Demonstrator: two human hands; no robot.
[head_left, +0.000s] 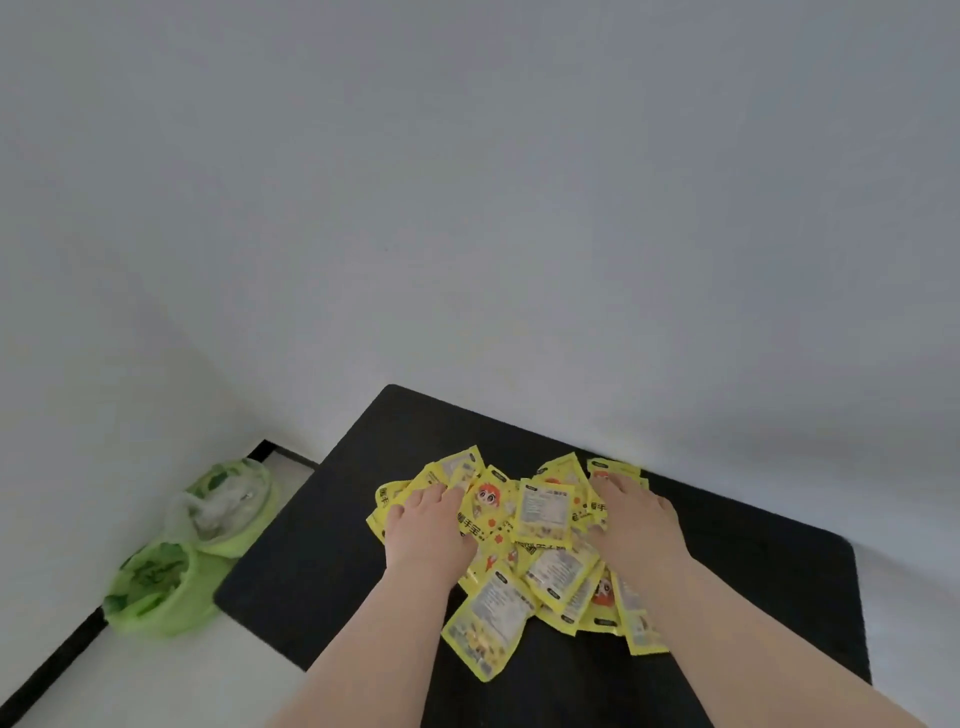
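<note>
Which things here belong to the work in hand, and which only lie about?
In use: pile of small yellow plastic packets; left hand and right hand, both resting on it.
Idle: two crumpled green plastic bags beside the flat black table.

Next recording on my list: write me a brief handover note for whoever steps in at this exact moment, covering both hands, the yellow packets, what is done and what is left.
Left hand: open, fingers resting on the left side of the yellow packets.
Right hand: open, resting on the pile's right side.
Packets: one loose overlapping heap on the black mat, some face up, some back up.
Two green bags sit on the white surface left of the mat; contents unclear.
Done: packets heaped together.
Left: none is lifted or held yet; likely gather or sort them next.
</note>
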